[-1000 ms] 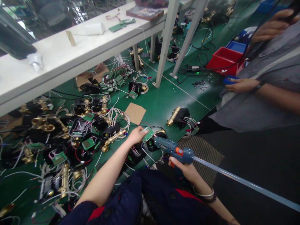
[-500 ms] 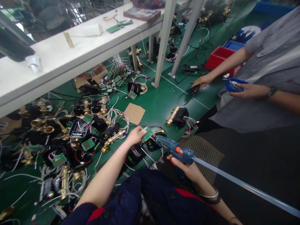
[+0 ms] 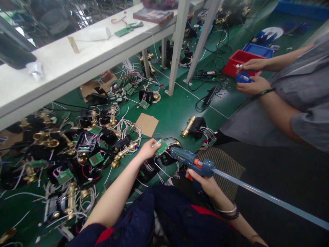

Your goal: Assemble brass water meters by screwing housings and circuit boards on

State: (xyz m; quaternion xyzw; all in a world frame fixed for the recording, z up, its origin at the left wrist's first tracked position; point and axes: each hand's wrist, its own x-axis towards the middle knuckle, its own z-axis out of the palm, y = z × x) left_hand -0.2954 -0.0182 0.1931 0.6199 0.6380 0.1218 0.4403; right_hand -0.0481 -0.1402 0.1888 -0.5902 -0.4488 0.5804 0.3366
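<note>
The navy jacket (image 3: 174,212) with red trim fills the lower middle, and two bare forearms extend from it. The right hand (image 3: 205,182) wraps firmly around the grip of a blue-grey hot-glue gun (image 3: 189,159), beside its orange trigger; a long translucent glue stick (image 3: 257,189) runs from the gun's back toward the right edge. A striped mat (image 3: 227,168) lies below the gun.

The left hand (image 3: 149,149) is closed to a pinch, thumb and fingers gripping the left edge of a green circuit board (image 3: 162,147). The board sits between the two hands, just past the left fingertips and directly ahead of the gun's nozzle (whether the tip touches it, I cannot tell). A black housing (image 3: 168,159) lies under and beside the board, with wires about it.

Left of the left hand, brass pipe fittings (image 3: 70,199), black casings and coiled white cables (image 3: 132,123) crowd the green counter (image 3: 169,115). Beyond the board lies a square of brown cardboard (image 3: 147,124); to its right is a brass-and-black unit (image 3: 197,127) with trailing wires.

Farther off, a co-worker in grey holds a small blue object (image 3: 244,78) near a red bin (image 3: 232,65). A white shelf (image 3: 61,65) stands above the counter at left.
</note>
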